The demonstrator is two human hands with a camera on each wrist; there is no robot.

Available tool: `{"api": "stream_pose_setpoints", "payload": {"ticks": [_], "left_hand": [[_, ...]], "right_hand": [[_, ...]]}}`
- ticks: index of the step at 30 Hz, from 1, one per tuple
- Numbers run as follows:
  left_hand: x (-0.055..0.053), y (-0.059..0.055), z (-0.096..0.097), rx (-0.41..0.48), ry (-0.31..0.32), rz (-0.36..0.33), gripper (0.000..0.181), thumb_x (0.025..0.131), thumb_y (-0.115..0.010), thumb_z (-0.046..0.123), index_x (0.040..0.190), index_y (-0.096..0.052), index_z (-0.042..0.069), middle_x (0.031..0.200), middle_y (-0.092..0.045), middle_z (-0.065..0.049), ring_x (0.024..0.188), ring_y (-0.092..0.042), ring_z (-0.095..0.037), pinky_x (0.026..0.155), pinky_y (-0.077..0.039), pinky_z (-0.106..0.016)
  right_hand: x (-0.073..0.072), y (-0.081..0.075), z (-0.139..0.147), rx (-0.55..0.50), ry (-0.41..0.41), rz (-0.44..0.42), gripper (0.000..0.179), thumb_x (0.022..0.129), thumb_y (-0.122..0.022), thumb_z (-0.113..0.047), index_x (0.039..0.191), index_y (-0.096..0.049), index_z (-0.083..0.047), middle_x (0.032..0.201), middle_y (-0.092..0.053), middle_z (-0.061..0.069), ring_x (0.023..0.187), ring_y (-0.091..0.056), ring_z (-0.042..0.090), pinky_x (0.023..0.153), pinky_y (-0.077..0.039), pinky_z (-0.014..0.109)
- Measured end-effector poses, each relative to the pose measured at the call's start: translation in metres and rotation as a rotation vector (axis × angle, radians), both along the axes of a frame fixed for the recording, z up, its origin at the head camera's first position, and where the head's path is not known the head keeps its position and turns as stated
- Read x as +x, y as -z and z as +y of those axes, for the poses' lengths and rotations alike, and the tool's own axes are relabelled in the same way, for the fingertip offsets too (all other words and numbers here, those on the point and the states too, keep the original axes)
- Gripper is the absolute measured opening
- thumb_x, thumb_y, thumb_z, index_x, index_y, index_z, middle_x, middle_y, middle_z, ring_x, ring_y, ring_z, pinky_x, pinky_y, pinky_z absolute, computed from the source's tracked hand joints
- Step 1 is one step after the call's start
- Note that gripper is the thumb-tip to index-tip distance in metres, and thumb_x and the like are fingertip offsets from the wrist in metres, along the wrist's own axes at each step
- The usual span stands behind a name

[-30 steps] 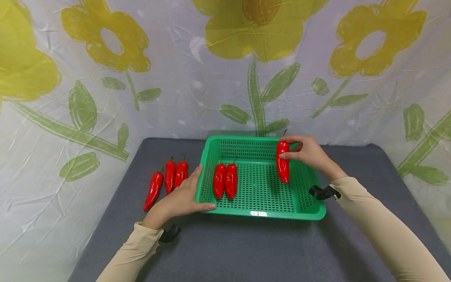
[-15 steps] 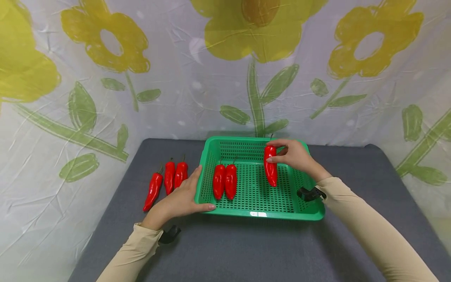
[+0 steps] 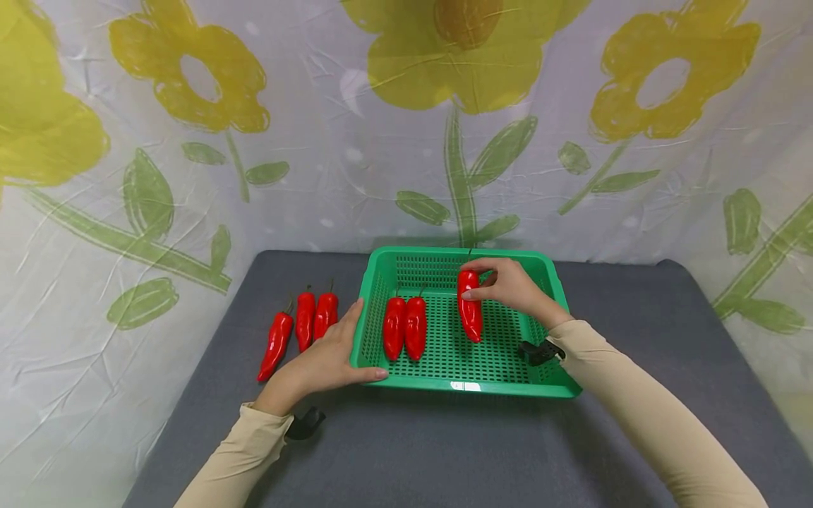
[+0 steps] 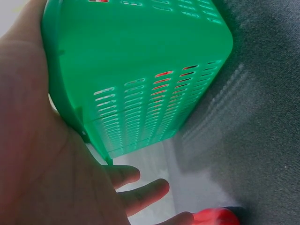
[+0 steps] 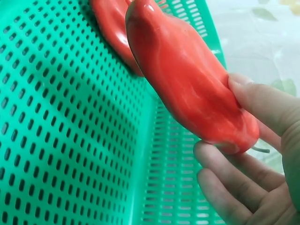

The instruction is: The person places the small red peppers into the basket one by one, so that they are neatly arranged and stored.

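One glossy red tapering pepper (image 3: pixel 471 314), pinched in my right hand (image 3: pixel 509 286), over the floor of the rectangular green slotted plastic basket (image 3: pixel 508 389). My left hand (image 3: pixel 325 361): fingers extended, at the basket's left rim. Step, seemingly: placement; next calls for gentle lowering, then release.

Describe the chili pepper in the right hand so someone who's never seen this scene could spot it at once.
On the dark grey table stands a green perforated plastic basket. Over its floor, right of two red chili peppers lying side by side, is a third red chili pepper. Unlike those two, it is pinched near its stem end by the right hand.
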State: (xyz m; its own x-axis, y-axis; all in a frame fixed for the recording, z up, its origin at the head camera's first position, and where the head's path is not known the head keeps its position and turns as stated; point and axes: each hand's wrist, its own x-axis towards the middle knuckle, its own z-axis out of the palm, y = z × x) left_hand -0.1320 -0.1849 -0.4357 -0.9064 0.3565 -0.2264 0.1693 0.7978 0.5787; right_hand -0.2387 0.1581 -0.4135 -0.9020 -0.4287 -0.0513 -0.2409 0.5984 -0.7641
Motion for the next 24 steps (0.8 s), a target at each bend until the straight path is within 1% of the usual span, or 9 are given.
{"api": "stream_pose_setpoints", "payload": {"ticks": [9, 14, 24], "left_hand": [[0.0, 0.001, -0.001, 0.005, 0.011, 0.013, 0.127, 0.074, -0.074, 0.066, 0.16, 0.005, 0.017, 0.168, -0.008, -0.009, 0.152, -0.021, -0.036, 0.112, -0.036, -0.064], [0.0, 0.001, -0.001, 0.011, 0.014, 0.012, 0.127, 0.074, -0.074, 0.066, 0.16, 0.005, 0.017, 0.168, -0.009, -0.009, 0.151, -0.022, -0.035, 0.111, -0.038, -0.063], [0.0, 0.0, 0.0, 0.01, 0.009, 0.005, 0.127, 0.074, -0.074, 0.066, 0.16, 0.006, 0.017, 0.168, -0.009, -0.01, 0.151, -0.022, -0.036, 0.11, -0.039, -0.063]], "right_hand": [[-0.004, 0.012, -0.013, 0.014, -0.016, -0.012, 0.056, 0.084, -0.08, -0.027, 0.135, -0.061, -0.013, 0.13, -0.063, 0.011, 0.084, -0.068, 0.023, 0.07, -0.057, 0.035], [-0.005, 0.018, -0.019, 0.032, -0.024, -0.027, 0.056, 0.084, -0.08, -0.029, 0.135, -0.061, -0.014, 0.13, -0.063, 0.01, 0.085, -0.068, 0.022, 0.069, -0.056, 0.031], [-0.007, 0.03, -0.031, 0.061, -0.043, -0.024, 0.056, 0.083, -0.08, -0.03, 0.133, -0.062, -0.013, 0.126, -0.066, 0.009, 0.073, -0.064, 0.016, 0.065, -0.052, 0.029]]}}
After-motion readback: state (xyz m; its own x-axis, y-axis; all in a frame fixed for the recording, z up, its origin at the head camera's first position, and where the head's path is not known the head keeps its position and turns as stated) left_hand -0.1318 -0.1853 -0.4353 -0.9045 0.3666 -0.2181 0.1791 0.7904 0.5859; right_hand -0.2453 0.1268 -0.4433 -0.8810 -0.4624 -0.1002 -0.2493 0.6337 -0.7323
